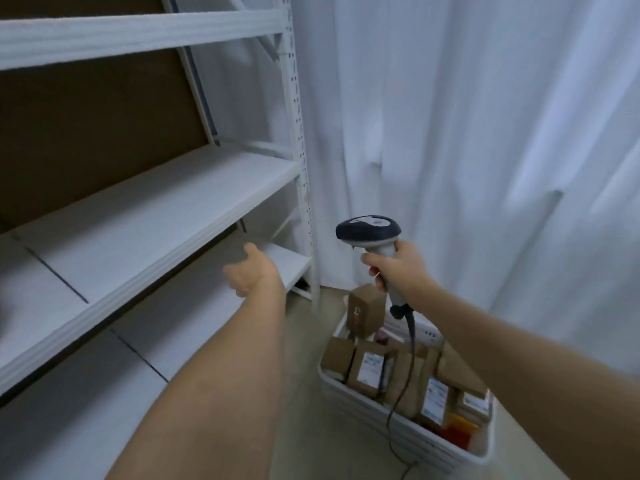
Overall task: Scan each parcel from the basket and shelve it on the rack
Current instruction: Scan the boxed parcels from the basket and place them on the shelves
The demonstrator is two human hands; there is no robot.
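Below your right hand (398, 268), gripping the grey handheld barcode scanner (372, 237), sits the white plastic basket (398, 424) of brown cardboard parcels (369, 370); your left hand (251, 271) reaches relaxed, holding nothing, toward the white metal rack (156, 209).

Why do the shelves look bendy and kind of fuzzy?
Head view: the wide lens bows the rack beams; the whole picture is soft and dim, the left hand blurred, parcel labels in the basket unreadable; the scanner shows clearest.

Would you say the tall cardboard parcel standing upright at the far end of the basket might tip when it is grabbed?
Probably: the tall parcel stands on end above its neighbours in the basket, so a sideways nudge may topple it. Its cardboard faces look flat, likely stiff and easy to grip.
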